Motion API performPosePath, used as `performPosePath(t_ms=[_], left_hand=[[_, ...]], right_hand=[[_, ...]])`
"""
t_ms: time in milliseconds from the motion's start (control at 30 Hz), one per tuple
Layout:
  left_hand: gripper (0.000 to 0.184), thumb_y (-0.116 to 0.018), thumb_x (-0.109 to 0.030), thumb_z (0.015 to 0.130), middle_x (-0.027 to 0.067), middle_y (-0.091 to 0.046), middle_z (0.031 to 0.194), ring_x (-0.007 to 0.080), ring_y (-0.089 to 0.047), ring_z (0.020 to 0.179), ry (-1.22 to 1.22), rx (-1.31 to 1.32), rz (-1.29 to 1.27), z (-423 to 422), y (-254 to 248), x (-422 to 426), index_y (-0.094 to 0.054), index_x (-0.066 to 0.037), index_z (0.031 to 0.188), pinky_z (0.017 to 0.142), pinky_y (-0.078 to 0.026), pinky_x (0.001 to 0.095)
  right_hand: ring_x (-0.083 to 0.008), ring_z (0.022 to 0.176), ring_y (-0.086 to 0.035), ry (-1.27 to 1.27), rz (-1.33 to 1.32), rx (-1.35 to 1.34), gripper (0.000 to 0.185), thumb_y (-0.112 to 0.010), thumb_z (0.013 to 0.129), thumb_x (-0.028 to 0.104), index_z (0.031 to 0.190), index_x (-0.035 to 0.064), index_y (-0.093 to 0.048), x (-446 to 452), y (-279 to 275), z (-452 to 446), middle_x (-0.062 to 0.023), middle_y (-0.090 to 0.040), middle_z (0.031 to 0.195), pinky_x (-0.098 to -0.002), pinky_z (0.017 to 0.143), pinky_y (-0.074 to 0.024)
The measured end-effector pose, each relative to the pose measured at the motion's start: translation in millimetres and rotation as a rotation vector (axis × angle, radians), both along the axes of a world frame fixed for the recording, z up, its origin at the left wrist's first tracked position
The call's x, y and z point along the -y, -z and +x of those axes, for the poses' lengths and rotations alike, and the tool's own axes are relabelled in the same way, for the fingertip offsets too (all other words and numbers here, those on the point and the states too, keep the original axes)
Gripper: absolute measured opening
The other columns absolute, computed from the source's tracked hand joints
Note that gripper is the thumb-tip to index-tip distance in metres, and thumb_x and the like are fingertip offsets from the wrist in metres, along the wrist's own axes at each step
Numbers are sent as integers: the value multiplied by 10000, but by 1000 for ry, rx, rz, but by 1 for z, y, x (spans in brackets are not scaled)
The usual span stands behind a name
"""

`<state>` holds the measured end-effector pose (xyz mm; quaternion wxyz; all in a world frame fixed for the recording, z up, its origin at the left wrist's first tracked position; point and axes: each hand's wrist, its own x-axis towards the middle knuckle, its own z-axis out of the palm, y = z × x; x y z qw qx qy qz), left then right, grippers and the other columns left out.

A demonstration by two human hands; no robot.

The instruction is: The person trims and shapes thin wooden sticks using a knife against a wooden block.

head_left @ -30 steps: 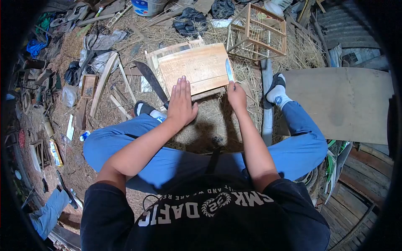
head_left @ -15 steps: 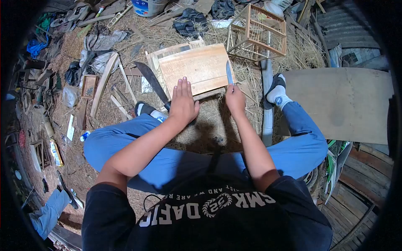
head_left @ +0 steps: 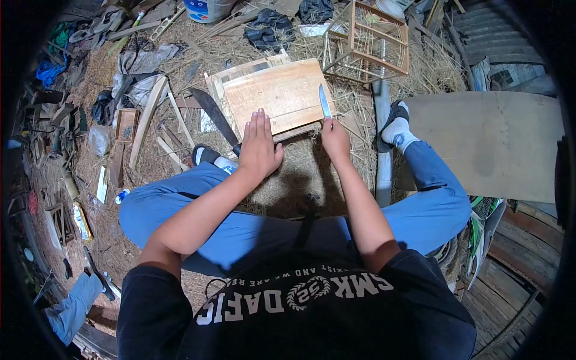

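Observation:
A pale wooden board [head_left: 277, 91] lies in front of me, raised on other pieces of wood. My left hand [head_left: 259, 147] rests flat on its near left edge, fingers stretched out together. In my right hand [head_left: 335, 141] is a knife [head_left: 324, 102], gripped by the handle, its blade pointing away from me over the board's right end. A thin line runs across the board near its front edge. To the left of the board lies a machete [head_left: 215, 117] with a dark blade, its handle end close to my left wrist.
A small wooden frame cage [head_left: 366, 45] stands beyond the board on the right. A large flat sheet [head_left: 480, 144] lies to the right of my foot. Wood strips [head_left: 148, 123], straw and black plastic bags [head_left: 270, 30] litter the ground. Another person's trouser leg [head_left: 75, 306] shows at lower left.
The knife's blade has tilted and shifted slightly left over the board. My left hand stays flat in nearly the same place. The whole view has shifted a little.

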<state>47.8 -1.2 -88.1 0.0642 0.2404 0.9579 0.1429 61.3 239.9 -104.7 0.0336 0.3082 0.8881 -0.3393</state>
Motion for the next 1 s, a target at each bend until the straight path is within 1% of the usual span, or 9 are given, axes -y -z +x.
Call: performPosePath(t_ms=[100,200,300,400,433,567,800,867,1000], left_hand=[[890,-649,-353,931,349,-246,1682,463,-231,1589,2,-2,6,3,-2,1,-304,166,1567,1301,-221,538],[892,-650,-349,928,351,-248,1680,469,-231,1587,-4,-4,9,1,-3,-3,-302,167,1568,1302,-217,537],[894,-652,-348,924,354,-248,1678,477,-234,1584,6,-9,-12,1,-3,-1,-304,168,1566,1301,-218,538],[909,-645,-372,924,346,-236,1687,467,-223,1590,11,-14,-43,2,-3,-1,-304,167,1572,1306,-209,528],[922,-637,-395,926,337,-223,1697,453,-210,1597,1,-7,-70,2,-2,-2,-301,165,1577,1311,-197,517],[918,-640,-386,917,339,-245,1691,455,-234,1589,7,-23,-71,2,1,0,-314,166,1573,1308,-207,518],[831,-641,-319,905,339,-322,1658,463,-317,1555,26,-95,-77,0,6,-1,-391,157,1539,1282,-271,532],[803,-657,-295,906,344,-334,1647,473,-340,1540,36,-126,-73,-2,10,3,-411,153,1524,1266,-304,543],[746,-647,-260,903,339,-371,1628,470,-385,1513,29,-157,-66,1,10,1,-456,145,1501,1245,-342,539]], right_hand=[[-530,899,-688,23,68,-45,467,-459,1079,418,1051,39,-730,15,13,2,-296,-726,933,-608,811,-536],[-525,896,-692,-68,51,-26,458,-464,1079,423,1076,52,-734,19,9,5,-299,-725,936,-608,818,-539],[-530,901,-688,-28,-7,-24,443,-475,1077,417,1078,60,-737,1,8,-1,-306,-720,938,-610,823,-537],[-526,905,-690,9,-33,-5,440,-478,1076,416,1076,64,-742,34,2,8,-306,-720,936,-604,829,-541],[-525,909,-693,-118,22,-17,445,-473,1075,418,1073,68,-748,43,2,12,-303,-724,933,-602,838,-545],[-529,905,-692,-58,36,-57,430,-478,1076,397,1035,56,-736,24,4,7,-298,-726,928,-605,830,-547],[-506,909,-700,-115,16,3,432,-494,1078,384,1022,22,-724,57,6,12,-296,-722,913,-581,824,-555],[-503,917,-700,-137,30,-104,435,-496,1075,389,1017,26,-728,40,3,12,-295,-725,934,-573,827,-556],[-515,905,-698,-35,-12,-60,424,-516,1068,392,1056,35,-745,34,12,8,-293,-729,942,-578,824,-551]])
